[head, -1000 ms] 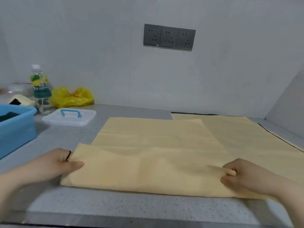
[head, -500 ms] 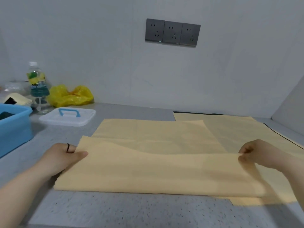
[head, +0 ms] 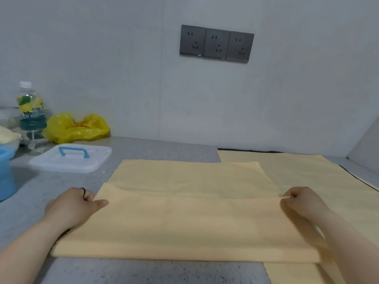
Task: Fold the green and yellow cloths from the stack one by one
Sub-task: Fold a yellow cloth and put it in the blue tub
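Cloth (head: 184, 226) at counter (head: 143, 271) front-centre, its right end lying over the stack (head: 307, 173) at the right edge. Left hand (head: 71, 206) at cloth's left end, right hand (head: 301, 203) at its right end. Lid (head: 71, 160) back-left of cloth, tub (head: 5, 175) at left edge, bottle (head: 30, 111) and bag (head: 75, 128) behind lid.

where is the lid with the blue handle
Head view, left side: the lid lies on the counter in front of the yellow bag, between the blue bin and the cloth.
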